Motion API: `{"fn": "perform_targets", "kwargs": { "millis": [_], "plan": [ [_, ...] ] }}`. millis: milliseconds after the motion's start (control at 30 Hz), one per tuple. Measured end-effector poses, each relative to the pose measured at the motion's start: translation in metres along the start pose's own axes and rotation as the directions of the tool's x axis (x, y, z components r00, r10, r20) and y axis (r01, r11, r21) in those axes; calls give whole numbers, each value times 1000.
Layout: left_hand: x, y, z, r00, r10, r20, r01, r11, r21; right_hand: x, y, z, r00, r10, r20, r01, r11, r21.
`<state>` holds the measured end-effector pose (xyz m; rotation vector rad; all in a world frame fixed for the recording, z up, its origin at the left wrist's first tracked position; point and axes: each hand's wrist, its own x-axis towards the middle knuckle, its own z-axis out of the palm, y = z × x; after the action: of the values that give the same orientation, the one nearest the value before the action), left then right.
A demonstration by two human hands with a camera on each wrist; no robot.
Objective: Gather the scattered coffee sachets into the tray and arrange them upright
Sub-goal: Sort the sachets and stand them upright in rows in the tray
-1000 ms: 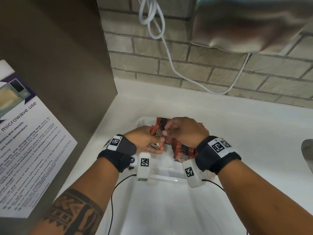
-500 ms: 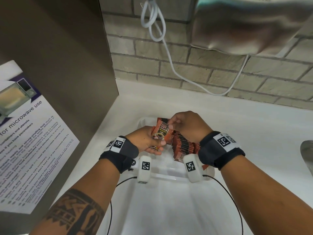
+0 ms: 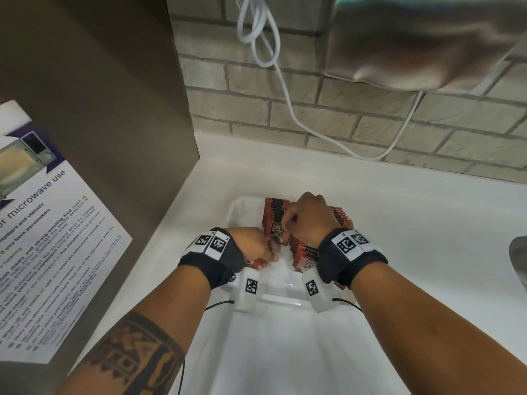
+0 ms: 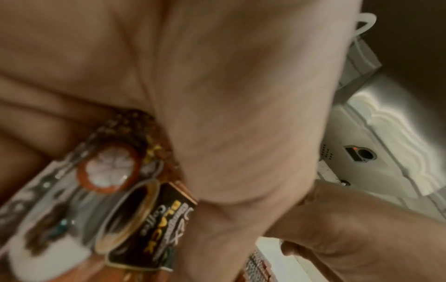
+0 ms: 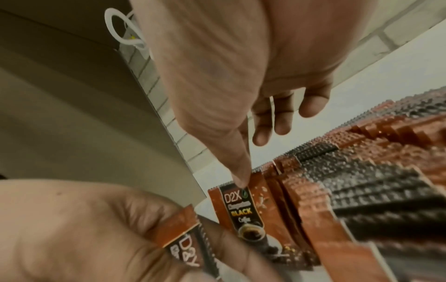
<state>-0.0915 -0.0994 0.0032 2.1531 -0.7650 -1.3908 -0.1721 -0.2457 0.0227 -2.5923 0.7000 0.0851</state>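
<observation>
Glossy foil sachet pinched by right hand; spare sachets clasped in left hand, white plastic tray.

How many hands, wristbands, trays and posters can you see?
Hands: 2, the left hand and the right hand, both gripping coffee sachets
Wristbands: 2, the left wristband and the right wristband
Trays: 1, the white tray
Posters: 1, the microwave poster
Total: 6
</observation>
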Motion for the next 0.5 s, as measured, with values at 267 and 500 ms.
{"fn": "perform_targets", "kwargs": {
  "millis": [267, 500],
  "plan": [
    [13, 3, 1, 1000, 20, 10, -21, 999, 42, 2, 2, 6, 1000, -4, 27, 6, 998, -65],
    [15, 5, 2, 1000, 24, 6, -24, 999, 28, 2, 5, 7, 1000, -6, 31, 6, 1000, -14]
  ]
}}
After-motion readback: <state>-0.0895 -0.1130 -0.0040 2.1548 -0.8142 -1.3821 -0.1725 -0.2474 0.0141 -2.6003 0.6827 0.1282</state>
